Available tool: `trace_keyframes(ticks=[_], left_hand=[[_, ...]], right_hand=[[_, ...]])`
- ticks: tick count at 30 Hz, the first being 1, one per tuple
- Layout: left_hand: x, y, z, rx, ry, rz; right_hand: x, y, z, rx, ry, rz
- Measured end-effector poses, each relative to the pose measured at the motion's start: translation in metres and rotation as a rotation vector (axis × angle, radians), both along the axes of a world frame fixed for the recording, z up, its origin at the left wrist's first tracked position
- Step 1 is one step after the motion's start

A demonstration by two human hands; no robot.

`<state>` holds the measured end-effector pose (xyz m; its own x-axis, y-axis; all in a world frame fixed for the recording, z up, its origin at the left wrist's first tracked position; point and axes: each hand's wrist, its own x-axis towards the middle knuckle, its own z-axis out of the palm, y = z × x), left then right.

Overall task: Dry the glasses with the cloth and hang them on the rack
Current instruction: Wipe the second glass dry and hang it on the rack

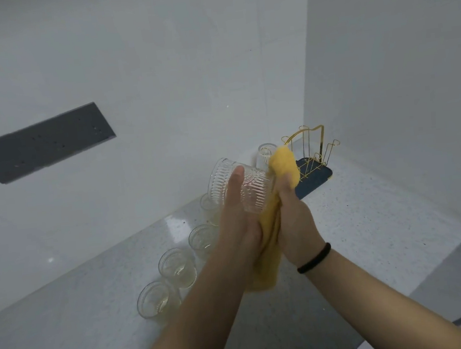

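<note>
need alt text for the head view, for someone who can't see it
The left hand holds a ribbed glass tilted over a counter while the right hand presses a yellow cloth against it. Four glasses stand in a row below; one glass hangs on a gold rack in the corner.

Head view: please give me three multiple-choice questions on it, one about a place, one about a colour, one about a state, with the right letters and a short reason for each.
1. Where does the rack stand?
A. in the counter's far corner by the walls
B. at the counter's near edge
C. on the floor

2. What colour is the cloth?
A. blue
B. yellow
C. white

3. How is the glass in the left hand held?
A. upright on the counter
B. hung on the rack
C. lifted and tipped on its side

Key: 1 A, the rack is beside both walls; 2 B, the cloth in the right hand is yellow; 3 C, the glass is above the counter, tipped.
</note>
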<state>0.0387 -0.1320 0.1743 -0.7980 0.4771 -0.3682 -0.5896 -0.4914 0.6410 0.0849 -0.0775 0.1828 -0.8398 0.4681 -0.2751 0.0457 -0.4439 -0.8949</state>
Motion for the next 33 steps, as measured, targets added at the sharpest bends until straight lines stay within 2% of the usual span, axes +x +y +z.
trace_keyframes(ticks=[3, 6, 9, 11, 16, 19, 22, 25, 28, 33], left_hand=[[0.004, 0.005, 0.003, -0.023, 0.048, 0.022], [-0.004, 0.004, -0.008, -0.098, 0.226, 0.118], [-0.015, 0.000, -0.014, -0.229, 0.370, 0.157], [-0.016, 0.000, -0.015, -0.223, 0.429, 0.131], [-0.007, 0.008, -0.018, -0.141, 0.266, 0.101], [-0.013, 0.006, -0.018, -0.151, 0.198, 0.125], [-0.012, -0.001, -0.017, -0.183, 0.092, -0.032], [-0.004, -0.001, -0.014, -0.153, 0.068, -0.099], [-0.005, 0.001, -0.009, -0.063, 0.108, 0.008], [-0.016, -0.002, -0.008, -0.106, 0.078, 0.003]], right_hand=[[-0.010, 0.019, -0.001, -0.201, -0.010, -0.057], [-0.010, 0.014, -0.010, -0.391, 0.005, 0.022], [-0.005, 0.009, -0.015, -0.449, 0.023, 0.047], [-0.004, 0.012, -0.015, -0.452, 0.068, 0.022], [-0.007, 0.029, -0.003, -0.476, 0.114, 0.018], [-0.006, 0.013, -0.008, -0.399, 0.094, -0.004], [-0.004, 0.002, -0.003, -0.277, 0.038, -0.036], [-0.013, 0.017, 0.005, -0.068, -0.069, -0.076], [-0.014, 0.021, 0.004, -0.082, -0.143, -0.100], [0.002, -0.011, 0.002, -0.090, -0.110, 0.038]])
